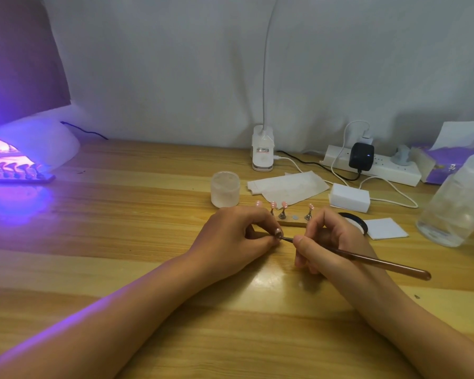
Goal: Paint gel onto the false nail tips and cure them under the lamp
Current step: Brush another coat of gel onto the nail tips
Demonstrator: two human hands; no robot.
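Currently I'm on the painting step: my left hand (238,236) pinches one false nail tip (278,232) just in front of the wooden holder (293,223), and my right hand (329,242) grips the brush (367,259) pen-style, its bristles on that tip. Hands sit close, forearms resting on the table (121,214). Next, I judge, a steady stroke, then the lit lamp (25,149).

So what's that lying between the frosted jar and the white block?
Folded white paper sheets, seen in the head view, lie flat between the frosted jar and the white block.
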